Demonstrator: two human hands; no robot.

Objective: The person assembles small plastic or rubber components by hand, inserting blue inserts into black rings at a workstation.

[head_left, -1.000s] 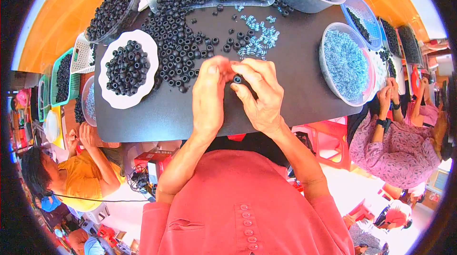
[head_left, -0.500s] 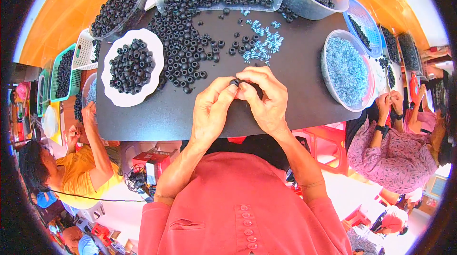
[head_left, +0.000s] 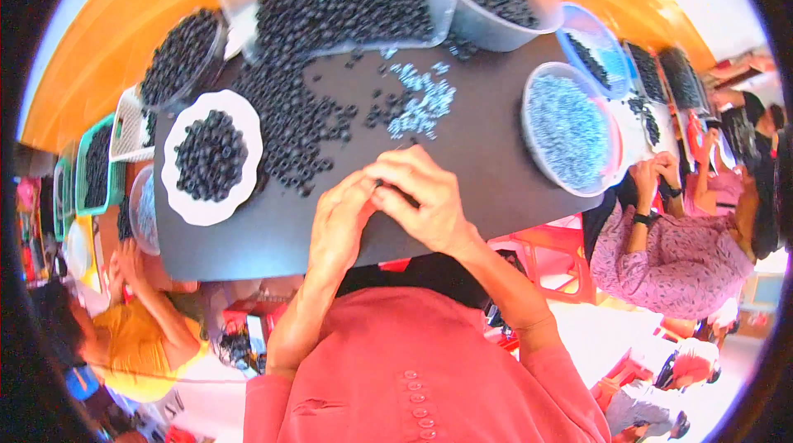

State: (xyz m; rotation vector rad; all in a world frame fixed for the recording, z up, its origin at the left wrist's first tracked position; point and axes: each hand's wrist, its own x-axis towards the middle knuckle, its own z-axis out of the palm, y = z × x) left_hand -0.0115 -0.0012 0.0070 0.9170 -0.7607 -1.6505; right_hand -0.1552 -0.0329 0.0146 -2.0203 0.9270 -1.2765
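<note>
Dark table (head_left: 462, 187), near edge: left hand (head_left: 340, 224) and right hand (head_left: 425, 199) pressed together, fingertips pinched narrow on a small black ring (head_left: 382, 185), barely visible. Could slip free and roll among loose black rings (head_left: 301, 133) just beyond, if grip loosens.

Left hand (head_left: 337, 224) and right hand (head_left: 425, 199) meet fingertip to fingertip over the dark bench (head_left: 479, 170), pinching a small black part. Loose black rubber rings (head_left: 289, 116) lie beside a white dish (head_left: 198, 207).
</note>
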